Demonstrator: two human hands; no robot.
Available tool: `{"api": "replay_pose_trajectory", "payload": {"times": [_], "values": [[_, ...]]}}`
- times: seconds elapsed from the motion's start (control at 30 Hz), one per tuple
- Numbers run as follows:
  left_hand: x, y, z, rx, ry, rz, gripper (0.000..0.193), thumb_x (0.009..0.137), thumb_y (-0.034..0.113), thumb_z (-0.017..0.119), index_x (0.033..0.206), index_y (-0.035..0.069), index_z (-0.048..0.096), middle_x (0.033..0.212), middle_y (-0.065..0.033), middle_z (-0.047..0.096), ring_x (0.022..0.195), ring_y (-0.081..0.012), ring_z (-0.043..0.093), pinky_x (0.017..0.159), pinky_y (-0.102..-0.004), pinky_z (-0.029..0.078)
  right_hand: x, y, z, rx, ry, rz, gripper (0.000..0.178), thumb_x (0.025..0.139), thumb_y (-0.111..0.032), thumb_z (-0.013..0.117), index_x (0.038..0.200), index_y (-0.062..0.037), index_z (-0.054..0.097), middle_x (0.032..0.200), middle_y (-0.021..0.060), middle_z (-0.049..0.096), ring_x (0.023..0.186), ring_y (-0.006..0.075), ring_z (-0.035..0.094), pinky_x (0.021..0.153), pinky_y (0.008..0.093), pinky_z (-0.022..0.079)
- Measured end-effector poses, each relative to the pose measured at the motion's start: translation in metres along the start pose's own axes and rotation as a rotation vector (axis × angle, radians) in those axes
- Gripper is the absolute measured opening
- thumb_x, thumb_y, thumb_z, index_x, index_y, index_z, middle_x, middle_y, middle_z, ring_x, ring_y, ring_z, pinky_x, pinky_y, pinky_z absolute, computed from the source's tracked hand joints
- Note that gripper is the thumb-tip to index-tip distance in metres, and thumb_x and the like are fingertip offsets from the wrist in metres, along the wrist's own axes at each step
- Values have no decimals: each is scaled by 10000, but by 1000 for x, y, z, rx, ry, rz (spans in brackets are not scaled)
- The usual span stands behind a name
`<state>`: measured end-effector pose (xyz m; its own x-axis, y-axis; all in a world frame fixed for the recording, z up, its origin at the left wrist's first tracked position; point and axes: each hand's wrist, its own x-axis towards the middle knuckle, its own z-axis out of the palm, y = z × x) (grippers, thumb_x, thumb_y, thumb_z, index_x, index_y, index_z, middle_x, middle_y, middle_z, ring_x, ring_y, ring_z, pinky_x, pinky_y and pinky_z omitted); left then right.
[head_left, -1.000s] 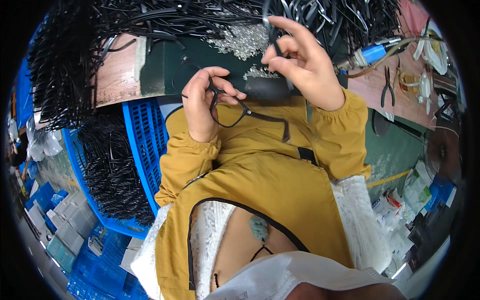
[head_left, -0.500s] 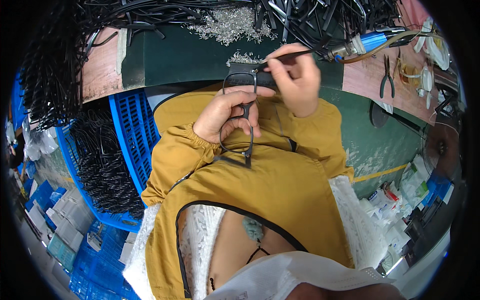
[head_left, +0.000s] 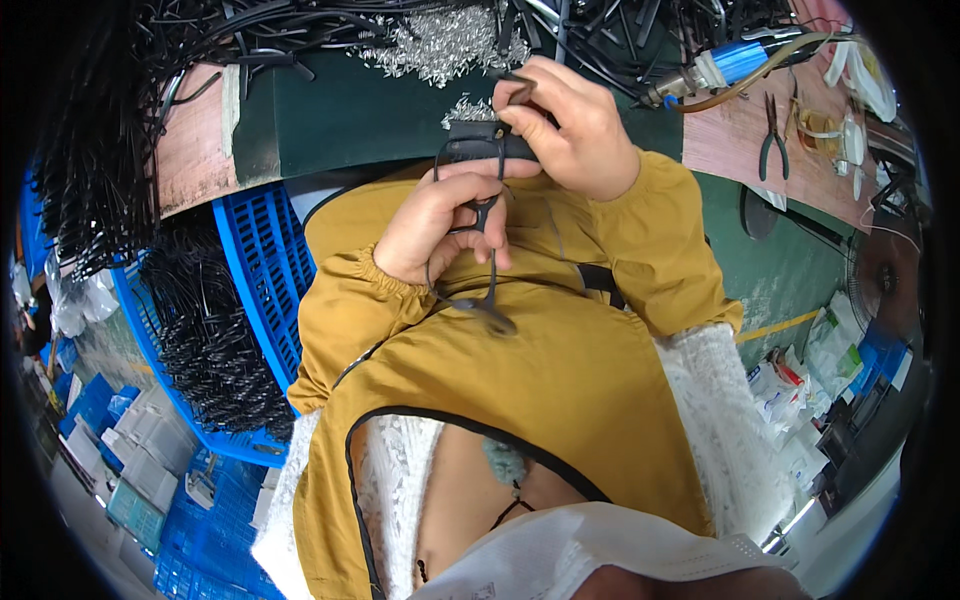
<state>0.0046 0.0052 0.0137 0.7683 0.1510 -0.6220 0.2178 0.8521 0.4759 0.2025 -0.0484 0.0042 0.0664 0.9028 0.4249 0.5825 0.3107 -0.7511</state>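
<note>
My left hand (head_left: 425, 228) is closed on a black eyeglass frame (head_left: 484, 214), gripping it about the bridge, with the rims upright above my lap. The lower end of the frame is blurred. My right hand (head_left: 585, 135) is closed at the upper end of the frame, thumb and fingers pinching a dark temple (head_left: 519, 92), mostly hidden by the fingers. Behind the frame's upper end, a small black block (head_left: 466, 142) sits at the table edge. A little heap of tiny silver screws (head_left: 468, 110) lies just beyond it.
A larger screw pile (head_left: 440, 48) and many black temples (head_left: 300, 25) cover the table's far side. To the right lie a blue-and-silver power tool (head_left: 728, 66) with a hose and black-handled pliers (head_left: 772, 145). A blue basket (head_left: 262, 250) of black temples (head_left: 205, 335) stands left.
My right hand has turned and shifted up and slightly left; the temple it holds no longer points out to the right. My left hand and the frame have moved slightly left.
</note>
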Motion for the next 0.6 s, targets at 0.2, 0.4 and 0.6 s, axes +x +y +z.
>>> {"api": "replay_pose_trajectory", "payload": {"times": [0.2,0.4,0.6], "values": [[2,3,7,58,58,40,408,962,106,457,1285,-68,636,648,-98,621,548,-225,645,511,-257,459,-11,-7,5,35,91,39,87,875,40,692,959,57,677,878,108,643,727,203,641,634,284,513],[3,1,7,52,75,23,380,985,135,470,1256,-38,673,672,-59,589,563,-177,599,542,-277,457,-6,0,-2,171,-64,242,82,920,-2,675,975,59,686,908,108,699,775,145,660,688,283,530],[2,-3,6,19,33,66,395,1012,166,469,1295,-31,664,664,-40,563,587,-159,591,554,-271,451,2,6,-5,212,-151,359,88,923,-35,695,986,27,694,865,49,678,740,84,604,671,255,504]]}}
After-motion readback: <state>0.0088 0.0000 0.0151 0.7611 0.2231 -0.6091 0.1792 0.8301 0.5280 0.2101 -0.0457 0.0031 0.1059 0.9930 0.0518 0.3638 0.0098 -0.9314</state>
